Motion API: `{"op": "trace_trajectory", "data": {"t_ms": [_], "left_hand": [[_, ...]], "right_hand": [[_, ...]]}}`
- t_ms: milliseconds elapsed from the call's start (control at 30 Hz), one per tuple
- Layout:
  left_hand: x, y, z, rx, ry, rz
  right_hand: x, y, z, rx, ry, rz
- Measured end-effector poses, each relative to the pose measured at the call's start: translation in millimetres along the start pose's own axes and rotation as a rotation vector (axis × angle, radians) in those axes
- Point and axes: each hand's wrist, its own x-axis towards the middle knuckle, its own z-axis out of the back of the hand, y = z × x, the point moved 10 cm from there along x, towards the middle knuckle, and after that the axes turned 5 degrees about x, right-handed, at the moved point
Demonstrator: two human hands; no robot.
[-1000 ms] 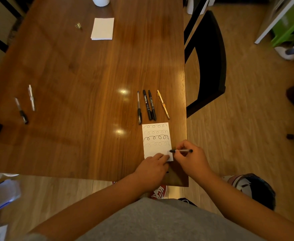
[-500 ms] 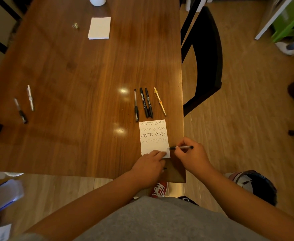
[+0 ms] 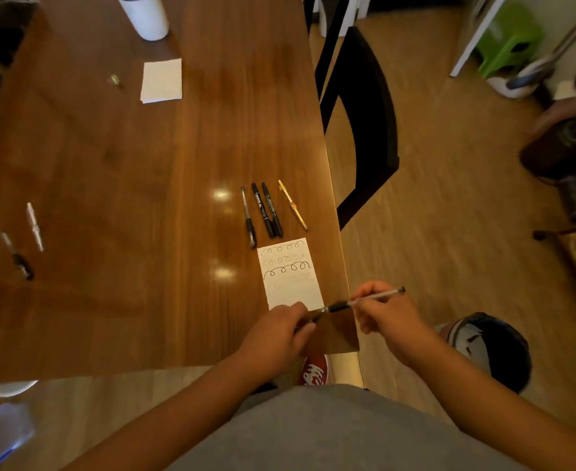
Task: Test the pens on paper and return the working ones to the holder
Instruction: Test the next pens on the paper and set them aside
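Observation:
The white test paper with rows of loops lies near the table's right edge. My right hand pinches a thin clear pen with a black grip, held nearly level just off the table's corner. Its tip points left toward my left hand. That hand's curled fingers hold a small dark piece, apparently the pen cap, at the paper's lower edge. Several pens lie side by side just beyond the paper: three black pens and a yellow pen. The white holder cup stands at the far end.
Two more pens lie at the table's left side. A second white sheet and a small metal piece lie far back. A black chair stands against the table's right edge. A shoe and a helmet are on the floor below.
My right hand has lifted the pen off the paper and drawn it right, past the table edge. The left hand has come off the paper's corner to meet the pen tip.

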Motion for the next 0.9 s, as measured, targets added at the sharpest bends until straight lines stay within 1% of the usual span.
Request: {"op": "trace_trajectory", "data": {"t_ms": [133, 300, 400, 467, 567, 667, 767, 833, 900], "left_hand": [[-7.0, -4.4, 16.4, -0.029, 0.012, -0.054], [-11.5, -14.5, 32.8, 0.039, 0.060, -0.206], [-13.2, -21.6, 43.1, 0.067, 0.075, -0.276], [-14.1, -29.1, 48.9, 0.026, 0.105, -0.313], [-13.1, -47.8, 48.0, -0.105, 0.213, -0.350], [-9.9, -75.4, 27.6, -0.282, 0.382, -0.340], [-8.8, -112.2, -7.6, -0.424, 0.586, -0.322], [-8.6, -137.3, -36.8, -0.454, 0.695, -0.310], [-8.5, -166.7, -67.5, -0.410, 0.762, -0.340]], "right_hand": [[-13.2, 5.2, -10.9, 0.031, -0.030, 0.014], [-31.8, 10.7, -29.3, 0.006, -0.115, 0.022], [-44.4, 12.2, -36.4, 0.138, -0.172, 0.047], [-53.8, 10.1, -34.8, 0.244, -0.242, 0.071], [-68.7, 0.1, -25.1, 0.359, -0.341, 0.085], [-89.9, -9.1, -3.8, 0.467, -0.404, 0.110], [-118.5, -19.8, 30.1, 0.531, -0.477, 0.139], [-140.0, -34.1, 57.9, 0.559, -0.549, 0.145], [-161.3, -54.6, 87.1, 0.597, -0.621, 0.131]]}}
